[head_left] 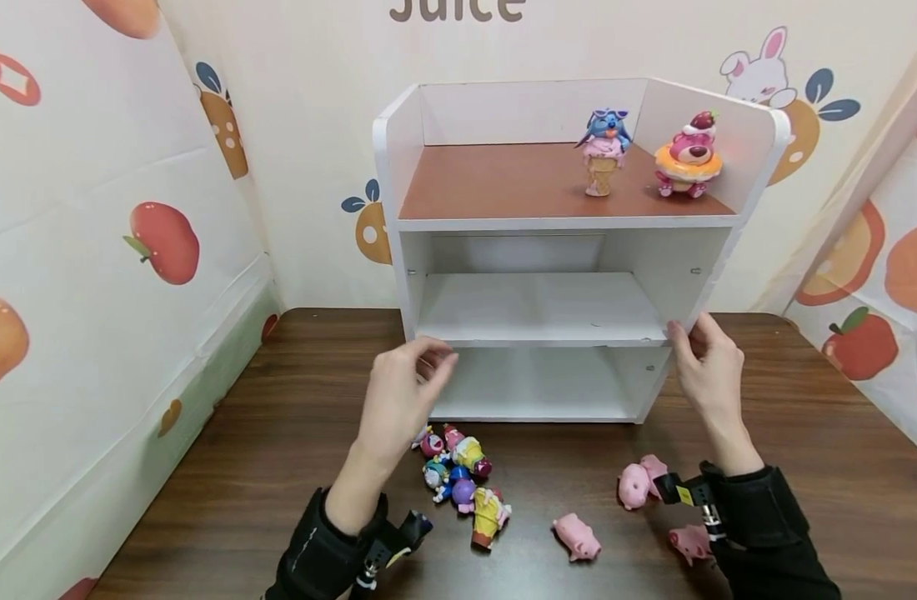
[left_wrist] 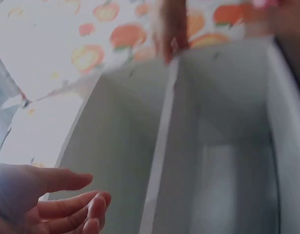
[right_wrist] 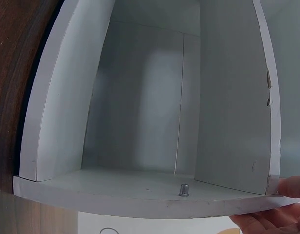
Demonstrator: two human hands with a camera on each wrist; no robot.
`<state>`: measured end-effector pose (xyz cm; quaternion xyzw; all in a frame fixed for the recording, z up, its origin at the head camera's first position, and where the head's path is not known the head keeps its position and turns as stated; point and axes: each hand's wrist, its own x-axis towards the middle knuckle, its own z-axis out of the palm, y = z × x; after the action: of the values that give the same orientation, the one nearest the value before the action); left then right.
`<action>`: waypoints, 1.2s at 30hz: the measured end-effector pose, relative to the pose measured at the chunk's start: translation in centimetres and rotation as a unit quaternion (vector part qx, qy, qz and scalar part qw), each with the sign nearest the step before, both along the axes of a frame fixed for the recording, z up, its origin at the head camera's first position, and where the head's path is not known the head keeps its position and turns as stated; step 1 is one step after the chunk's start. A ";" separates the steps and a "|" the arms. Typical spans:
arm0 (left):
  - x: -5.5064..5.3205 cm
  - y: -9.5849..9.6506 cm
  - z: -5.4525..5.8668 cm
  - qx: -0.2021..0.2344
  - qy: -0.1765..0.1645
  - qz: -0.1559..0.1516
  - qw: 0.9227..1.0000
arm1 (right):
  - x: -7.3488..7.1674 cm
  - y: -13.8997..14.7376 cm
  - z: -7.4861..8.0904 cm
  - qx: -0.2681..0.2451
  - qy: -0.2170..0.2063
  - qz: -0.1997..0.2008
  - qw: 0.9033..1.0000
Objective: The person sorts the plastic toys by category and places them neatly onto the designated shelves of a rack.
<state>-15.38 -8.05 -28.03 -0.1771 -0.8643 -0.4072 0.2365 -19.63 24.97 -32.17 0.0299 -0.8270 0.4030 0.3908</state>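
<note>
A white three-tier shelf unit point(head_left: 567, 223) with a brown top deck stands on a dark wood-grain table point(head_left: 316, 417). At the unit's right side, the right hand point(head_left: 709, 362) grips the panel's front edge, fingers around the outside. By its left front, the left hand point(head_left: 406, 387) hovers, thumb and loosely bent fingers slightly apart — holding nothing. The unit looks stiff and bulky but fairly light; its two side panels seem the best holds. On its top deck, a blue cone-shaped figurine point(head_left: 607, 150) and a pink bear figurine point(head_left: 689, 158) look loose — likely to topple if tilted.
</note>
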 end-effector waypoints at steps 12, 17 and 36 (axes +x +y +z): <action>2.0 3.4 -1.9 -0.172 -0.089 -0.142 0.971 | 0.0 0.0 0.1 -0.009 -0.004 -0.006 1.000; 2.6 3.7 -2.7 -0.242 -0.122 -0.166 0.948 | -0.1 -0.1 0.0 -0.013 -0.007 -0.008 1.000; 1.7 3.2 -6.3 -0.373 -0.203 -0.297 0.855 | -0.2 -0.1 0.1 -0.015 -0.012 -0.004 1.000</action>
<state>-13.67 -4.88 -34.32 -0.4135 -0.8866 -0.1316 -0.1605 -19.78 24.88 -32.03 0.0159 -0.8256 0.4147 0.3824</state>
